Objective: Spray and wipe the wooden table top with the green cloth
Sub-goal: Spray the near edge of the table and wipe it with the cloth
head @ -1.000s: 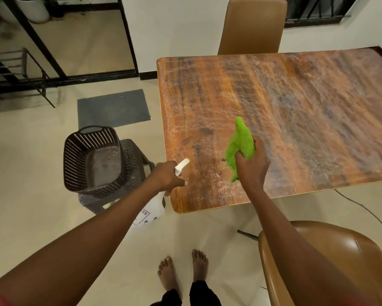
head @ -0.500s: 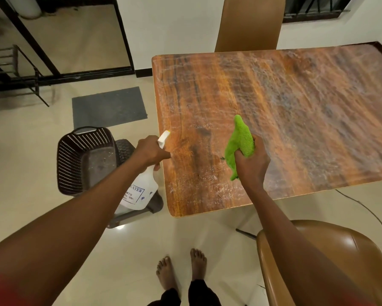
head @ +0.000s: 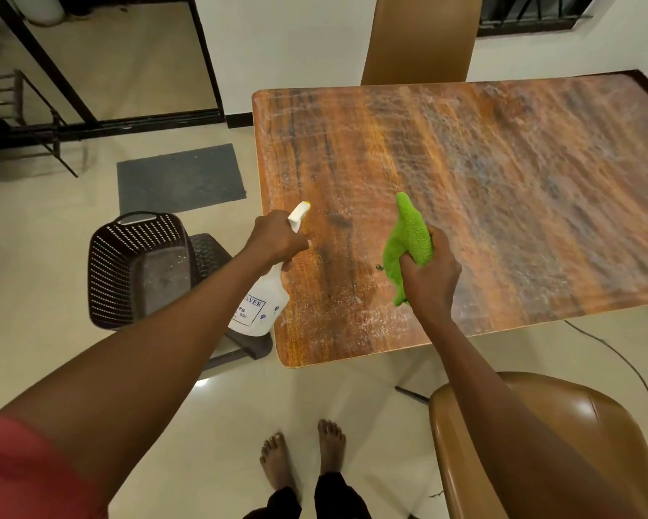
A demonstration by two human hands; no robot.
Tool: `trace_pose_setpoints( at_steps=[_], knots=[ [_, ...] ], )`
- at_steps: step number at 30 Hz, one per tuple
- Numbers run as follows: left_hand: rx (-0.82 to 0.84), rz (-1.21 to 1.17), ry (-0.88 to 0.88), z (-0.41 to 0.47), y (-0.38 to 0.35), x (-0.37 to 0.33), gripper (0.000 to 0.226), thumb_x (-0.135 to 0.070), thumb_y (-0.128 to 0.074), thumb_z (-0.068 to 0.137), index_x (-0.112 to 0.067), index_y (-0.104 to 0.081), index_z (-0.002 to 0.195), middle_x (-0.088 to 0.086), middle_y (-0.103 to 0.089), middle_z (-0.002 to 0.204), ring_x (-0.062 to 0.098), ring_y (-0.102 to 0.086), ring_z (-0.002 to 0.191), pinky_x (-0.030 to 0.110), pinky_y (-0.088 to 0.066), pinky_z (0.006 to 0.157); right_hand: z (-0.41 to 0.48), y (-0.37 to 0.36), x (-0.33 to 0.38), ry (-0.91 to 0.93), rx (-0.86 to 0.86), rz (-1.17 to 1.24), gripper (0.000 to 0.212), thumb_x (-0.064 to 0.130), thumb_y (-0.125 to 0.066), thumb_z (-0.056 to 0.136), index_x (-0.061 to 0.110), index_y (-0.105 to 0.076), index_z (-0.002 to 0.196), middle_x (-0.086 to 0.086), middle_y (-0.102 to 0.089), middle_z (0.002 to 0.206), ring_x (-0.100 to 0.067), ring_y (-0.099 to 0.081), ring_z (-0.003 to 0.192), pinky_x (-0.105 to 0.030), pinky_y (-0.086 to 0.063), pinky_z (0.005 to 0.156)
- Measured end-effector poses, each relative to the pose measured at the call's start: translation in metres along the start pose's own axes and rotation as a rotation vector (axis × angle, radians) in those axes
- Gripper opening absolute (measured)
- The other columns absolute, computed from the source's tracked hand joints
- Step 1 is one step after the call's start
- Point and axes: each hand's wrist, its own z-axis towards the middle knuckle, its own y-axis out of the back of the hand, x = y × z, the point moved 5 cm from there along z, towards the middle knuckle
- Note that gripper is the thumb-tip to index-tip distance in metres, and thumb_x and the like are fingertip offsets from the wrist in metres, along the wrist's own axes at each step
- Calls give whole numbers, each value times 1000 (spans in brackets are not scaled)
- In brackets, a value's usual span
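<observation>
Standing beside a dark perforated basket [head: 138,271] at the left end of the wooden table top [head: 502,189], the person held a white spray bottle [head: 260,305] in the left hand [head: 277,237], fingers curled round its trigger head and nozzle aimed over the near corner, apparently to mist the wood. Further right, the right hand [head: 431,279] clutched the bunched green cloth [head: 408,241] over the surface, fingers closed tight, probably ready to wipe.
</observation>
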Motion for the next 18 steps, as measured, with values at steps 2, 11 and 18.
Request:
trace_pose_setpoints(
  at_steps=[2, 11, 18],
  knots=[
    [-3, 6, -5, -3, -2, 5, 34, -13, -69, 85, -4, -52, 114, 21, -60, 101, 26, -57, 54, 32, -50, 49, -9, -5, 1, 67, 72, -41, 47, 4, -62, 75, 16, -61, 120, -1, -66, 89, -16, -59, 69, -15, -41, 55],
    [-131, -34, 42, -9, 7, 54, 18, -1, -63, 75, -1, -61, 92, 25, -64, 92, 31, -59, 58, 28, -50, 42, -132, -63, -32, 605, 763, -419, 67, 0, -65, 60, 26, -62, 122, 1, -60, 129, -25, -55, 119, -44, -53, 86],
    [-126, -26, 22, -14, 6, 77, 21, -1, -65, 76, 0, -59, 96, 24, -63, 90, 36, -60, 62, 45, -57, 57, -156, -78, -32, 783, 839, -553, 35, 41, -48, 89, 32, -56, 122, 0, -35, 151, -28, -23, 143, -53, -20, 114]
  ],
)
